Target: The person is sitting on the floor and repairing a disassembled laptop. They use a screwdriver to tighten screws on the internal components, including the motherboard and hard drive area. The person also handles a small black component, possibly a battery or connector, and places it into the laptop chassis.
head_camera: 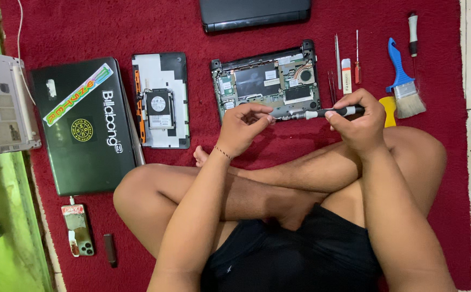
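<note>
A person sits cross-legged on a red carpet (300, 146), both hands raised above the knees. The right hand (361, 123) wraps its grip around the black handle of a screwdriver (322, 113), fingers pressed together about it, and holds the tool level, pointing toward the left hand. The left hand (242, 128) meets the metal tip, its grip pinching the end between thumb and fingertips; whether a small bit or screw sits in that pinch cannot be told.

Just beyond the hands lies an opened laptop base (268, 81), its circuit board and round fan exposed. To its left rests a removed cover panel (161, 100) with a hard drive seated in it, and beside that a closed dark laptop (84, 127) bearing stickers. A white device (0, 103) lies at the far left edge. Another dark laptop part (254, 13) lies at the top of the carpet.

To the right of the opened base lie tweezers (338, 62), a small red-handled screwdriver (357, 59) and a blue-handled brush (403, 81). Near the left knee, a phone (77, 230) lies on the carpet with a small dark stick (110, 249) beside it.
</note>
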